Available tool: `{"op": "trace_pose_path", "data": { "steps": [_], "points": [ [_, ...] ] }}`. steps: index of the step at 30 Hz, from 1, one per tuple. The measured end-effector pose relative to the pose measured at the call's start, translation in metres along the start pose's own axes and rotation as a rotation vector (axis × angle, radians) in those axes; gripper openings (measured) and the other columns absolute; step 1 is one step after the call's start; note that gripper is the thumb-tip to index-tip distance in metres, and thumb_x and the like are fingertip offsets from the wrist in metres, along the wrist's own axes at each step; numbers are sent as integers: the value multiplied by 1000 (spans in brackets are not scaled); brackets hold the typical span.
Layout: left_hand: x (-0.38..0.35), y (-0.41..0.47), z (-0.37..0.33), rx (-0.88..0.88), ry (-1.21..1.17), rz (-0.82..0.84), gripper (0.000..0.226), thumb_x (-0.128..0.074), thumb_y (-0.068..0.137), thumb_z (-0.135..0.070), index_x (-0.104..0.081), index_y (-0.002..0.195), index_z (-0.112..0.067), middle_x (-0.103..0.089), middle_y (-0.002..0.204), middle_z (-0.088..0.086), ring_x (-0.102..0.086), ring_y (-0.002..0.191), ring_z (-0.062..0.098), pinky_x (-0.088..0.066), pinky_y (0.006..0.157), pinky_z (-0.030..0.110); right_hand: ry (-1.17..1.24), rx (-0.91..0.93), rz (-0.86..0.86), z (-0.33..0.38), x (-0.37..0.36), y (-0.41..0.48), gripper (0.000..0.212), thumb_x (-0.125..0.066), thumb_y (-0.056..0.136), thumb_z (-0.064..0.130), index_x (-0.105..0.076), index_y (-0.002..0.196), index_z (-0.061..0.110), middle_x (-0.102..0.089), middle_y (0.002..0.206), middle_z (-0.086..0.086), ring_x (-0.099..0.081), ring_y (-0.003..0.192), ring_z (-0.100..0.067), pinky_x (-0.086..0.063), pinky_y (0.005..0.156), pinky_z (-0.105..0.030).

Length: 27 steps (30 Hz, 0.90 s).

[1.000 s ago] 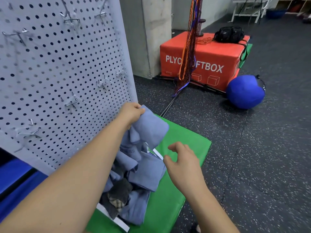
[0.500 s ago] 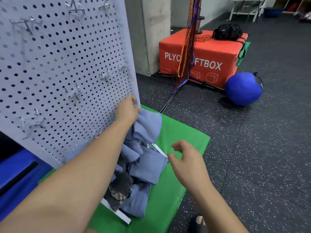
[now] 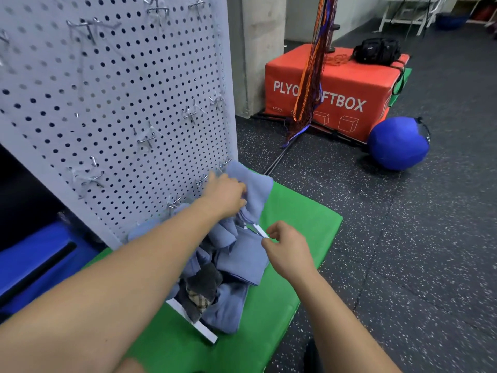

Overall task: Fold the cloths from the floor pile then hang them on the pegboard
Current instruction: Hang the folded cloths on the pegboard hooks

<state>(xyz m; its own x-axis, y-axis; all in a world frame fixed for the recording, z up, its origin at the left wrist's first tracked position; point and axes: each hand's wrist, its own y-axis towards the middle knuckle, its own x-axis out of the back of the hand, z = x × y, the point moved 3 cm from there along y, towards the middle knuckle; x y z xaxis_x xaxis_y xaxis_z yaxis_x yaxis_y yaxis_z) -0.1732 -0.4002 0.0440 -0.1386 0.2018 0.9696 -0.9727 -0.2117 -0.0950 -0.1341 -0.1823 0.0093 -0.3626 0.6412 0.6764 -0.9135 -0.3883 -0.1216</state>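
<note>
- My left hand (image 3: 224, 196), gripping a blue cloth (image 3: 255, 189), has risen in the last second from above the pile (image 3: 236, 262) to the lower right corner of the pegboard (image 3: 121, 90). The cloth is now just beside a hook (image 3: 224, 163).
- I judge the hanging is starting, though the cloth looks bunched, not neatly folded.
- My right hand (image 3: 289, 250) hovers over the pile, fingers loosely curled, holding nothing.
- The other cloths lie heaped on a white tray (image 3: 193, 321) or board, I cannot tell which, on the green mat (image 3: 295, 219).
</note>
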Motion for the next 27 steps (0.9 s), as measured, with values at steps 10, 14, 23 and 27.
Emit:
{"op": "trace_pose_path", "data": {
  "steps": [10,14,23,27],
  "points": [
    [2,-11,16,-44,-34,-38,36,-49,104,-57,-71,122,-35,-71,123,-2,-58,120,27,-34,106,47,-80,-41,112,-10,-46,8,21,-63,91,22,-67,111,20,-75,107,-3,-68,97,-30,-55,81,-34],
    [-1,-10,12,-58,77,26,39,-52,97,-58,-66,124,-33,-71,117,-1,-61,115,28,-35,103,47,-120,-101,150,-29,-66,14,20,-65,91,20,-69,111,17,-76,110,-7,-69,104,-32,-52,83,-33],
    [-5,4,6,-50,85,104,40,-51,95,-61,-74,116,-35,-69,114,-3,-59,113,25,-35,93,45,-146,-337,277,-104,-120,36,25,-69,99,27,-60,86,8,-66,96,-18,-62,86,-33,-44,72,-35],
    [-5,6,6,-34,85,103,42,-51,96,-64,-72,111,-30,-67,109,1,-59,115,27,-37,101,46,77,-523,308,-130,-141,44,31,-74,97,29,-55,83,9,-56,78,-9,-50,63,-21,-40,55,-31]
  ]
}}
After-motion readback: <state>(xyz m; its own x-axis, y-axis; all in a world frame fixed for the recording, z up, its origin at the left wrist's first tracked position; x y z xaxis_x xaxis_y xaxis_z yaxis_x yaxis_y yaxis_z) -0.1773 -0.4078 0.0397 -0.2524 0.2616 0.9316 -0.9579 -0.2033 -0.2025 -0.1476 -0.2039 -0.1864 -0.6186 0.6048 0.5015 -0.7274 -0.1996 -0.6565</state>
